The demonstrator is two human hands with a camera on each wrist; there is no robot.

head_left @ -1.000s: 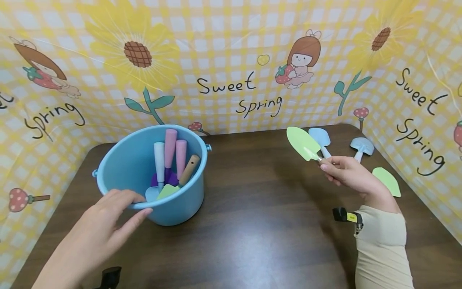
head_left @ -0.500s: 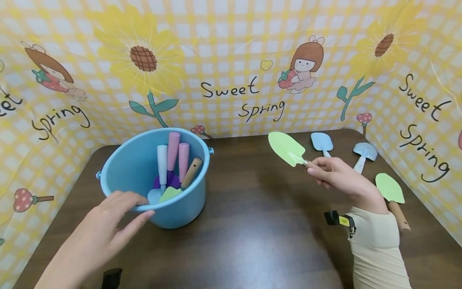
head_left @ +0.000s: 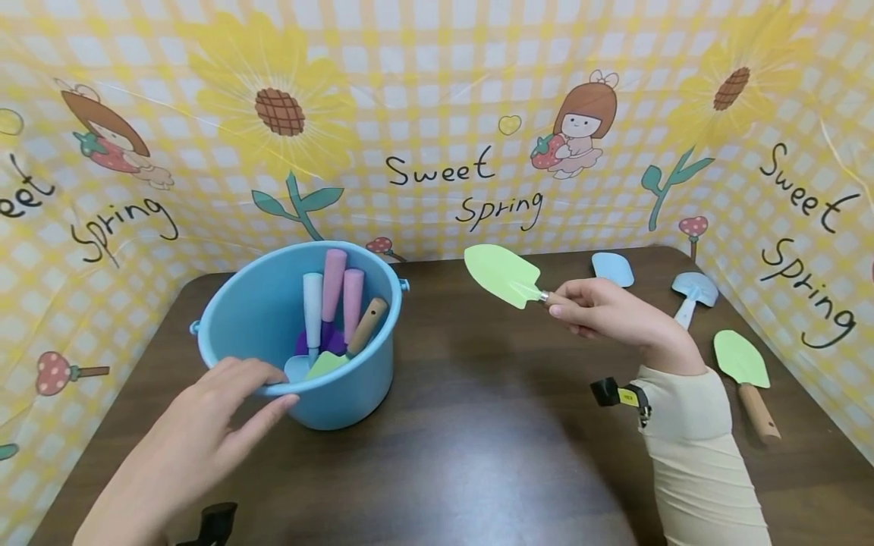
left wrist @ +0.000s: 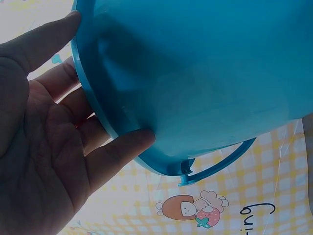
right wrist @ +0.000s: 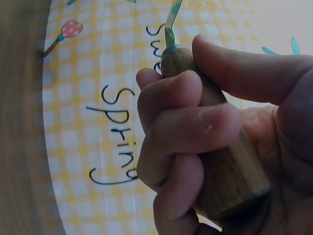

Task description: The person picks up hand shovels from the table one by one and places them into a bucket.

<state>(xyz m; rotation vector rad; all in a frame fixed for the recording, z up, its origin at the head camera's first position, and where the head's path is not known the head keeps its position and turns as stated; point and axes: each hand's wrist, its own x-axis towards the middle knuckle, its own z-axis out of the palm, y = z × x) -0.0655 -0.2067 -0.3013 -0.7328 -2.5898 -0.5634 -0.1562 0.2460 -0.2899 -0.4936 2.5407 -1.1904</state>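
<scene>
A light blue bucket (head_left: pixel 341 400) stands on the left of the table. My left hand (head_left: pixel 198 432) holds its near rim, fingers over the edge and thumb outside; the left wrist view shows the hand (left wrist: pixel 54 137) at the rim. Inside the bucket lean several garden tools: a pale blue handle (head_left: pixel 312 303), pink handles (head_left: pixel 333 284) and a wooden-handled green trowel (head_left: pixel 367 326). To the right, my right hand (head_left: pixel 601 311) grips a green hand trowel (head_left: pixel 501 274) above the table, blade pointing left. In the right wrist view, the fingers wrap round its wooden handle (right wrist: pixel 234 181).
On the right of the dark wooden table (head_left: pixel 464 455) lie a blue shovel (head_left: pixel 612 268), partly behind the right hand, another blue tool (head_left: pixel 695 290) and a second green trowel (head_left: pixel 740 358). A yellow checked cloth (head_left: pixel 437 91) walls the back and sides.
My right hand has carried the green trowel leftward, towards the bucket, uncovering the handle of the second green trowel. My left hand stays at the bucket's rim. The head view has shifted slightly.
</scene>
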